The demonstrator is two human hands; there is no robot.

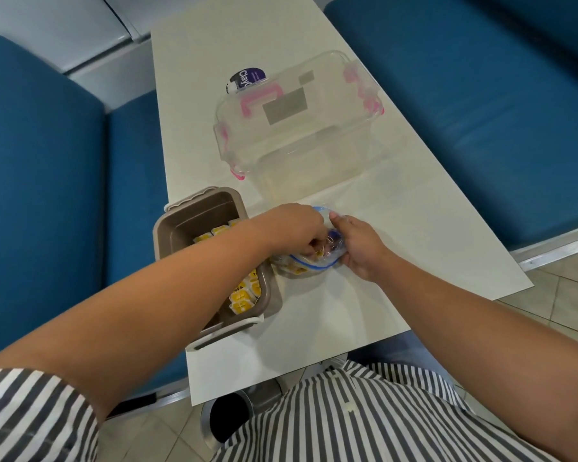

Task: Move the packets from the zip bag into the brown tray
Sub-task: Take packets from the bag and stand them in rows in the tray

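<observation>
Striped sleeve [30, 411] nearest; my left hand [291, 228] curls inside the zip bag [316, 263], grasp hidden; right hand [361, 248] grips its rim.

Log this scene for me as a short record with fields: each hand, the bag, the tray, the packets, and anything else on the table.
left hand: fingers curled inside the zip bag mouth; grip unclear
right hand: grips the bag's rim
zip bag: on the table, beside the brown tray, a few packets inside
brown tray: at table's left edge, yellow packets in rows inside
other: clear container with pink latches; purple pouch behind it
</observation>
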